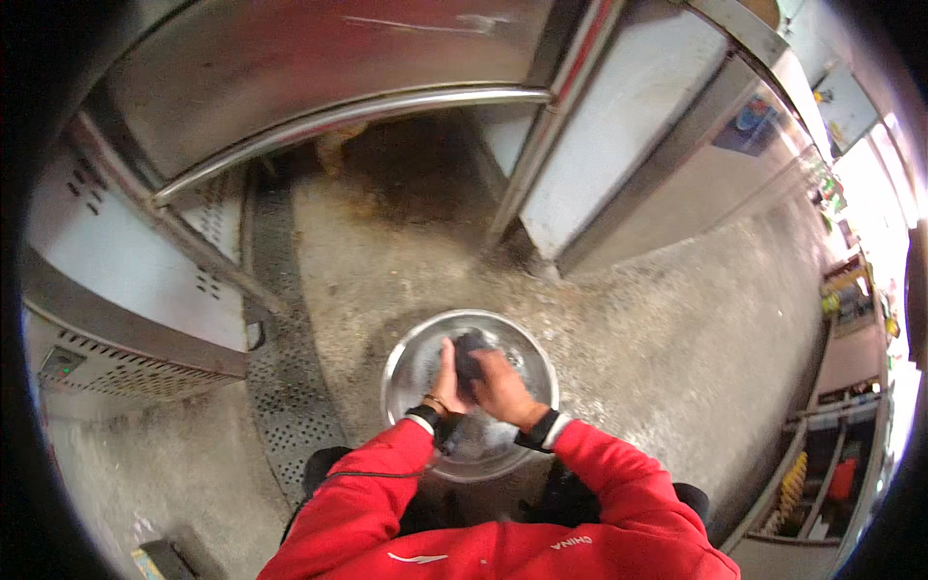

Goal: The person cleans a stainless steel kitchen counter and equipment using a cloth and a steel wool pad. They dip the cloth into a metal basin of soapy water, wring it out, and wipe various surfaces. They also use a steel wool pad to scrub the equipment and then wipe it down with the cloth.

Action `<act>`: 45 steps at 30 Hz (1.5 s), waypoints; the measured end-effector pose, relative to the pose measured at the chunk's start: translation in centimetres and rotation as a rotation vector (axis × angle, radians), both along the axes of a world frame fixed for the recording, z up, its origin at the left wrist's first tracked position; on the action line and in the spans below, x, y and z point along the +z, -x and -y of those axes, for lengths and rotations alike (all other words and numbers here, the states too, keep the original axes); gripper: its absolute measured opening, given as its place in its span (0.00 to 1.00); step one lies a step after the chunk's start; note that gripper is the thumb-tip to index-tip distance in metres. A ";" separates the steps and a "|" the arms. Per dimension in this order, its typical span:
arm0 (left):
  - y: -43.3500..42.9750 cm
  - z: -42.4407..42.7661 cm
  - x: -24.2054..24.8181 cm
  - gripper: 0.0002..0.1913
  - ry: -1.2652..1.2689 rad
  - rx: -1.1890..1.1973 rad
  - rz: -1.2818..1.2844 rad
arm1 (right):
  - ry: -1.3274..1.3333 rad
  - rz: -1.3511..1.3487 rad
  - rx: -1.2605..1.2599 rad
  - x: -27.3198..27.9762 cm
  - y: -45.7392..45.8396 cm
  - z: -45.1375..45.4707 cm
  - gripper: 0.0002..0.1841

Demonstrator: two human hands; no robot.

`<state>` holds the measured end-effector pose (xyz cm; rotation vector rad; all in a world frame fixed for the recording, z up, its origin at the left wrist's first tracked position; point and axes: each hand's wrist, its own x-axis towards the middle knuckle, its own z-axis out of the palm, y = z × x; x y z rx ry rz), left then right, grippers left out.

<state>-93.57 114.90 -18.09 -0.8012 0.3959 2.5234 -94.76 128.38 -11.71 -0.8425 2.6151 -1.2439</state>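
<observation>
A round stainless steel basin [395, 377] stands on the concrete floor in front of me, with what looks like water in it. Over the basin, my left hand [451, 380] and my right hand [502, 384] hold a dark, wet-looking cloth [470, 357] between them. My left palm lies along its left side, while my right fingers press over it from the right. The lower part of the cloth is hidden by my hands, and motion blurs its shape. Both wrists wear dark bands just below the red sleeves.
Ahead stands a metal frame with a shiny horizontal bar [348, 116]. A perforated metal strip [290, 406] crosses the floor at left, beside a metal cabinet [145, 275]. Shelves with goods [812, 464] line the far right. A small box [163, 560] lies at lower left.
</observation>
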 end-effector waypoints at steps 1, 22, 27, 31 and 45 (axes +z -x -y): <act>0.2 0.4 0.3 0.33 0.007 0.017 0.001 | -0.065 -0.015 0.062 -0.2 -0.7 0.5 0.32; -0.7 0.9 5.0 0.18 -0.320 -0.335 -0.269 | 0.903 1.081 0.112 0.8 4.1 -3.2 0.55; -1.1 1.1 3.6 0.11 0.013 -0.492 -0.217 | 0.384 0.935 -0.321 2.2 3.9 -1.8 0.50; -0.8 0.9 0.8 0.14 0.010 -0.575 -0.217 | 0.362 0.803 -0.063 0.6 4.4 -0.8 0.27; -2.2 -3.7 -1.7 0.19 1.488 -0.475 -0.312 | 0.106 0.386 0.009 -7.7 3.6 -0.7 0.15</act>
